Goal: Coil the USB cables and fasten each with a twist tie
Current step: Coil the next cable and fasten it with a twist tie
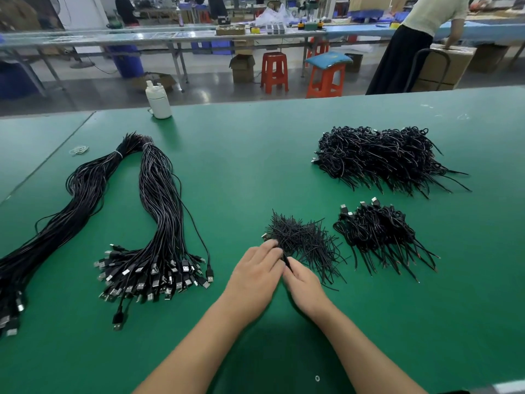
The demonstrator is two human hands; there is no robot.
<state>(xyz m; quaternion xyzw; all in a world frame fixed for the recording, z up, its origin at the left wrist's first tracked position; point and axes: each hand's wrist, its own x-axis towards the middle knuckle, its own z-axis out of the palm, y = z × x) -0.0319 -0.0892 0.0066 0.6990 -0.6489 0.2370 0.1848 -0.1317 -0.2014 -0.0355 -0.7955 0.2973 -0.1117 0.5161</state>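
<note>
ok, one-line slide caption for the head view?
Both hands, left hand and right hand, work at a loose heap of short black twist ties on the green table mat, between uncoiled and coiled black USB cables.

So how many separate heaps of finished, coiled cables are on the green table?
2. The big heap of coiled cables lies far right, and a smaller heap sits nearer, just right of the twist-tie pile. The long cables on the left are uncoiled bundles.

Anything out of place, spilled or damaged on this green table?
Nothing stands out. Two long cable bundles lie left, coiled piles right, twist ties in a loose heap at the hands. One stray plug trails from the bundle toward the near edge; a white bottle stands upright.
</note>
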